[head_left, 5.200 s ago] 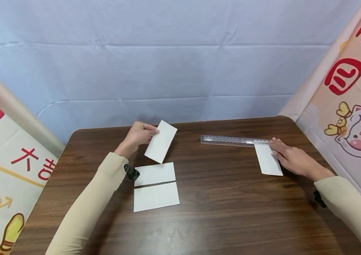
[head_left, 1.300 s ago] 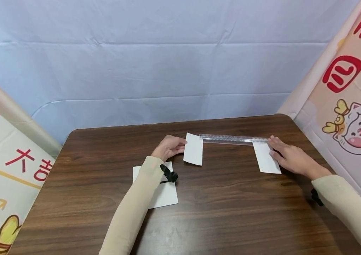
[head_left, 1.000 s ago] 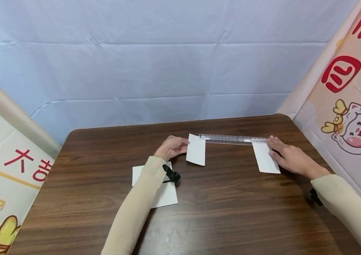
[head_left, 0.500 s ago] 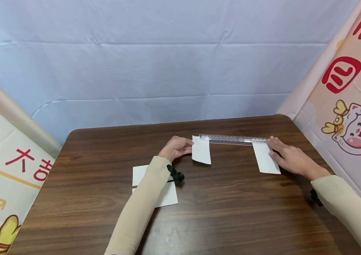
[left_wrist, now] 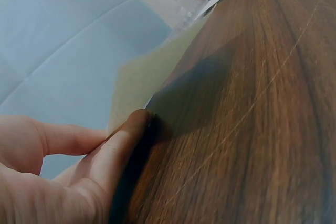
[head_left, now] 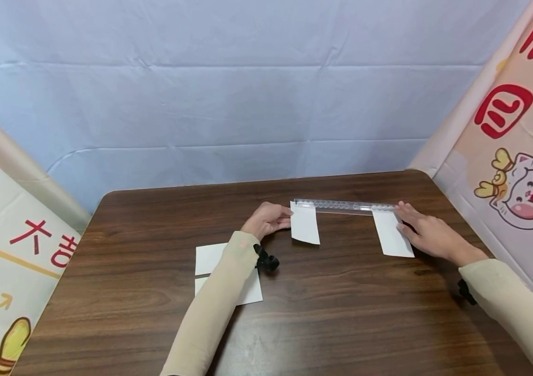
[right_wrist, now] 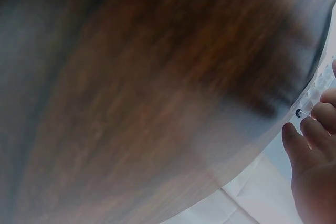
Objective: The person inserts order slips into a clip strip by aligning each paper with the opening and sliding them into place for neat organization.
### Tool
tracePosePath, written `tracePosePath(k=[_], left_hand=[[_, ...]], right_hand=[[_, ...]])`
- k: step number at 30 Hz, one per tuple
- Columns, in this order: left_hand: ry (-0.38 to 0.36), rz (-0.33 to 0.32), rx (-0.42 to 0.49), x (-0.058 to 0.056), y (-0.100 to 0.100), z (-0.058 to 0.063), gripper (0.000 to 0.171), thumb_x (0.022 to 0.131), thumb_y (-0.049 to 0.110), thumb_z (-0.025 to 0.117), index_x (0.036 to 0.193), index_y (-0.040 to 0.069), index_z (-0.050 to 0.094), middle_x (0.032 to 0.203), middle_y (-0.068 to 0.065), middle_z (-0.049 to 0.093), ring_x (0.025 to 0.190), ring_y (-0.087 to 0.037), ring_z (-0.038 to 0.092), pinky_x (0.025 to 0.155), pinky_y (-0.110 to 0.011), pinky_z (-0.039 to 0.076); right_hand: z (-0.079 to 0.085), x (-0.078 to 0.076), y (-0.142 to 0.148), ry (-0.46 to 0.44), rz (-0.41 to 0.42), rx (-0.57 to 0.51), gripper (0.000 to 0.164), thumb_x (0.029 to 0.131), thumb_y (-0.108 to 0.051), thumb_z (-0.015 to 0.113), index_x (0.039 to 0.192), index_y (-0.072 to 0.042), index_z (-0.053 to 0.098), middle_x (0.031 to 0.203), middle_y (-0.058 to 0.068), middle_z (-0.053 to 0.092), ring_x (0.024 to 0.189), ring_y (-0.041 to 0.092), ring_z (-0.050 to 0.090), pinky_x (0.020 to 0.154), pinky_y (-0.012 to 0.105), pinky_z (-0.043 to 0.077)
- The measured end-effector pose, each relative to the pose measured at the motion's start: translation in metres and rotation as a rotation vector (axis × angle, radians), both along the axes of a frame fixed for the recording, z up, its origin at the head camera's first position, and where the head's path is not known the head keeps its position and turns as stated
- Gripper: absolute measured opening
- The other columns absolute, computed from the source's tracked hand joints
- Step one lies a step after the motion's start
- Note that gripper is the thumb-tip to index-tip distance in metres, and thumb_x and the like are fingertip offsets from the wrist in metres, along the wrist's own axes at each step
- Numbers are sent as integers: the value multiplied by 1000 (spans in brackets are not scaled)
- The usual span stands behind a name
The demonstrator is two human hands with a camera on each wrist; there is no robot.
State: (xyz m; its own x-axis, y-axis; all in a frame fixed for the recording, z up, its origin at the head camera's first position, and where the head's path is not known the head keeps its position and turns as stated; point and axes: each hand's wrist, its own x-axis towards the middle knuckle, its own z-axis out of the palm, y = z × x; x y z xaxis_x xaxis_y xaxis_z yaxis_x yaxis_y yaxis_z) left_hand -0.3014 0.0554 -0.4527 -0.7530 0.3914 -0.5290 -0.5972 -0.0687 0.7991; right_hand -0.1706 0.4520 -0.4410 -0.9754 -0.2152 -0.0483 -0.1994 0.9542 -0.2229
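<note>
"White card (head_left: 304,224), the one in the left hand (head_left: 268,218): where is it now?"

"At the left end of the clear ruler (head_left: 342,207), toward the far side of the table (head_left: 332,324). Thumb and fingers pinch its left edge. Its far edge overlaps the ruler's end, though I can't tell which is on top."

"And the right hand (head_left: 428,232)?"

"Laid out with its fingers fairly straight, fingertips on the ruler's right end, pinching nothing that I can see."

"How far along would you say it is?"

"About midway, I'd judge. The right card (head_left: 392,234) looks placed, its far edge at the ruler's right end. The held one isn't released. The far left card (head_left: 209,256) and the near left card (head_left: 250,288) lie apart from the ruler, partly behind the left sleeve (head_left: 212,308), so they look undealt with."

"What are the materials like?"

"The cards are plain, matte, thin oblongs; the held one bows slightly and, in the left wrist view, slants off the table, casting a shadow. The ruler is glossy, see-through plastic with a patterned strip. The table has dark, streaky wood grain and rounded far corners."
</note>
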Motion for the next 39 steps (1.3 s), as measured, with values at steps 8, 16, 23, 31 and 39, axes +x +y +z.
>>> tracePosePath(k=[8, 16, 23, 31, 39], left_hand=[[-15, 6, 27, 3, 11, 0, 40, 103, -6, 59, 142, -13, 56, 142, -32, 62, 134, -40, 63, 115, -44, 55], [2, -8, 17, 6, 21, -1, 39, 102, -5, 60, 141, -13, 57, 140, -30, 63, 132, -39, 65, 113, -43, 56], [-2, -10, 18, 6, 27, -2, 38, 103, -6, 60, 140, -13, 58, 139, -31, 64, 132, -39, 65, 113, -43, 56], [-12, -23, 14, 6, 34, -1, 38, 103, -5, 60, 140, -12, 58, 140, -30, 63, 132, -39, 65, 113, -43, 56], [-27, -32, 17, 7, 41, 1, 39, 103, -6, 59, 141, -12, 58, 140, -30, 64, 133, -38, 65, 113, -43, 56]], right_hand=[[0, 0, 1, 2, 4, -1, 62, 113, -34, 50, 161, 3, 37, 168, 31, 29, 155, 52, 31, 119, 72, 34], [0, 1, 1, 7, 4, -2, 62, 113, -35, 49, 160, 3, 38, 168, 31, 29, 155, 52, 32, 119, 72, 35], [-1, 2, 1, 14, 7, -7, 62, 113, -34, 49, 160, 3, 38, 168, 31, 29, 155, 52, 32, 118, 73, 35], [0, 1, -1, 11, 3, -5, 61, 113, -34, 50, 160, 3, 38, 168, 30, 29, 155, 51, 32, 119, 72, 35], [0, 1, 0, 16, 2, -4, 61, 113, -34, 49, 160, 3, 38, 168, 31, 30, 154, 52, 32, 118, 72, 35]])
